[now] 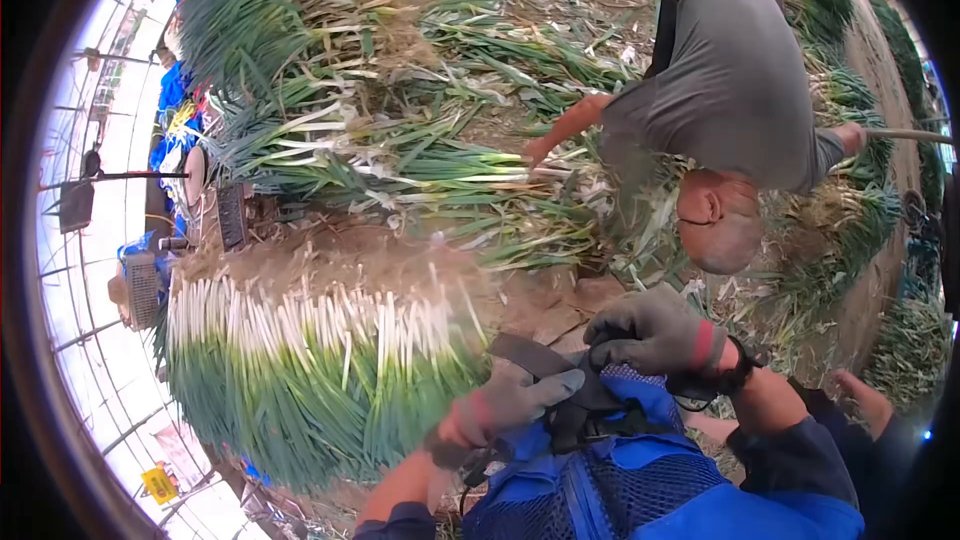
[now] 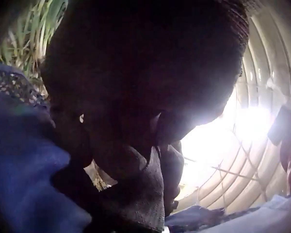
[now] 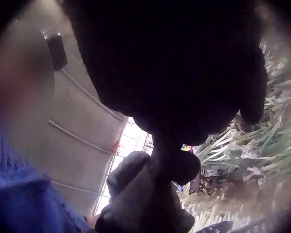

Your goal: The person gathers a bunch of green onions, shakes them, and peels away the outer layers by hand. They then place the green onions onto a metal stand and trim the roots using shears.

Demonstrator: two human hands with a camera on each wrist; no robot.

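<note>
In the head view both gloved hands are in front of the blue mesh vest (image 1: 640, 485) at the wearer's waist. My left hand (image 1: 508, 406) grips a dark, flat strap (image 1: 530, 352), its thumb lying across the band. Close by on the right, my right hand (image 1: 655, 335) has its fingers curled onto dark strap material at the top of the vest. Both wrist views are mostly dark; a grey band of cloth (image 2: 148, 199) hangs below the left hand in its view. The fingers' undersides are hidden.
Green onions (image 1: 310, 370) lie in a dense row at left, white ends away from me. Loose stalks (image 1: 460, 165) and leaf litter cover the ground beyond. A person in a grey shirt (image 1: 735, 70) bends over them, one hand among the stalks. A round scale dial (image 1: 195, 177) stands far left.
</note>
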